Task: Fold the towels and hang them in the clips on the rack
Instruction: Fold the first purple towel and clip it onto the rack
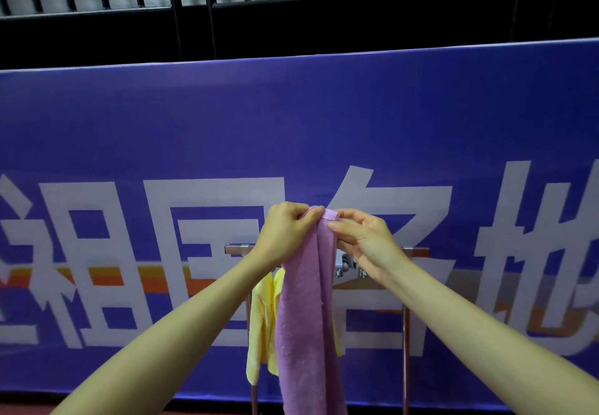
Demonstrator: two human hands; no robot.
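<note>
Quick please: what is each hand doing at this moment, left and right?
Left hand: fingers pinch the top edge of the purple towel.
Right hand: fingers pinch the same top edge.

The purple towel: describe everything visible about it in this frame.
The purple towel is a soft, fuzzy lilac cloth, folded lengthwise into a narrow strip that hangs straight down in front of the rack. Its top edge is pinched between the left hand and the right hand, held above the rack's top bar and not yet in a clip. It partly covers a yellow towel hanging behind it. Its lower end runs out of frame.
</note>
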